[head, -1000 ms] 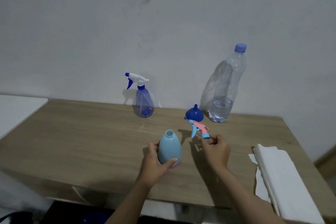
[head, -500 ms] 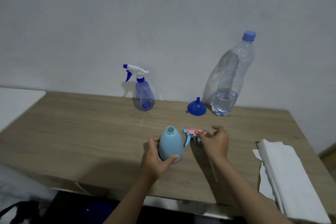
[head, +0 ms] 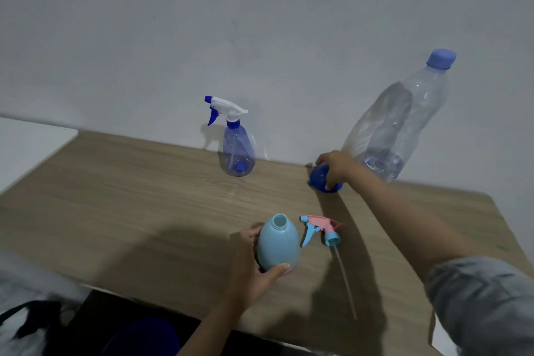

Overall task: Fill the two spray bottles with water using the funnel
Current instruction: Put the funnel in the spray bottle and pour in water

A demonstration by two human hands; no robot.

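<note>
Both hands busy — funnel half-hidden under right hand.

Head view. The left hand grips the light-blue spray bottle, upright and uncapped, near the table's front edge. Just beside it, toward the right edge, lies the detached pink-and-blue trigger head with its dip tube trailing toward the front edge. The right hand is closed over the dark blue funnel at the rear edge. The clear water bottle, capped and partly filled, stands just beside the funnel. The translucent blue spray bottle, trigger fitted, stands at mid rear edge.
</note>
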